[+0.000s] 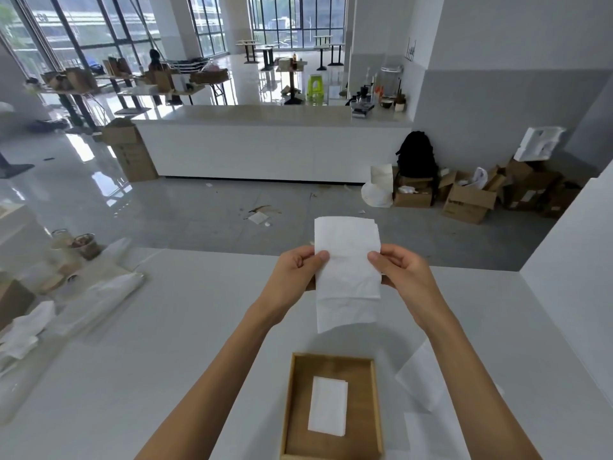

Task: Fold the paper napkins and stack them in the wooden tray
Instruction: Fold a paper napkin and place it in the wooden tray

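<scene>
A white paper napkin (347, 270) hangs upright in the air above the white table, folded over so a lower layer shows below its front edge. My left hand (298, 272) pinches its left edge and my right hand (399, 272) pinches its right edge. Below them, near the table's front edge, stands the wooden tray (376, 406). One folded napkin (328, 406) lies flat inside it. Loose unfolded napkins (428, 383) lie on the table just right of the tray, partly under my right forearm.
Plastic bags (96, 303), crumpled paper (23, 330) and cups (83, 245) crowd the table's left side. A white wall (570, 280) borders the table on the right. Beyond the far edge are grey floor, a long white counter (265, 147) and cardboard boxes (471, 200).
</scene>
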`<state>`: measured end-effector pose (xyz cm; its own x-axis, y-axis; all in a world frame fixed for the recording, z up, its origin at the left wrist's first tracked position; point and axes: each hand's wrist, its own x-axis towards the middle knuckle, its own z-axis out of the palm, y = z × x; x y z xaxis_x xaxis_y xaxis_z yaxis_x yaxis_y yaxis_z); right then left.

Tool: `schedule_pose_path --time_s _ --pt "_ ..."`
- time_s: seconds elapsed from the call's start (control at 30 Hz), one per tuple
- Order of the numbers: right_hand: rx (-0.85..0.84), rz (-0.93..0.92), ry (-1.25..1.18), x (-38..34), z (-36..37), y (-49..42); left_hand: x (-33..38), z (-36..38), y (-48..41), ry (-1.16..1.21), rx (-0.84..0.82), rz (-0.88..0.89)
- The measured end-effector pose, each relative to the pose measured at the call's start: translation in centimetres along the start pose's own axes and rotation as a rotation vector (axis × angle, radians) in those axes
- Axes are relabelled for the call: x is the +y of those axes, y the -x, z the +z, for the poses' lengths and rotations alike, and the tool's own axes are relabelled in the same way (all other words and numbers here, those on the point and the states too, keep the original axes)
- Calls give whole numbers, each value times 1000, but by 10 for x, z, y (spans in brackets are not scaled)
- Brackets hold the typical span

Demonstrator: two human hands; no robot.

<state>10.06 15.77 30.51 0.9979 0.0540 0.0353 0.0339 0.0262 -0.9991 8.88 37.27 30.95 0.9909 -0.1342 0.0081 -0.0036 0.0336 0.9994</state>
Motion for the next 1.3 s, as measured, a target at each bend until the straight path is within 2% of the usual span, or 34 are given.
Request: schedule_pose_path --time_s 0.27,0.4,0.5,0.6,0.7,0.8,0.9,0.97,1.03,1.17,1.23,1.3 --pt "-20 -246 79 -3 -4 -2 4 8 4 -96 97 198" --pt "-26 -281 114 -9 -2 -3 12 3 2 -191 124 179" --pt "-2 -292 221 -10 0 -5 13 0 -1 -316 203 182" --pt "64 -376 376 -13 3 -8 15 -1 -3 -468 284 259" --pt "84 -437 446 -15 3 -11 20 -1 -4 -501 312 300" --pt "48 -366 320 -17 1 -12 24 -2 -6 -462 266 274" --pt "-103 -290 186 -17 1 -10 26 1 -6 -389 260 266" --pt "-139 -268 175 -13 1 -8 26 3 -5 -353 271 265" --pt "-115 -274 184 -12 2 -7 24 2 -3 -264 208 246" --pt "-88 -326 127 -19 0 -6 11 1 5 -101 -46 213" --pt "-63 -337 165 -21 -4 -7 4 2 7 -134 -91 241" --pt "-41 -318 219 -22 -10 -8 1 2 7 -208 -60 274"
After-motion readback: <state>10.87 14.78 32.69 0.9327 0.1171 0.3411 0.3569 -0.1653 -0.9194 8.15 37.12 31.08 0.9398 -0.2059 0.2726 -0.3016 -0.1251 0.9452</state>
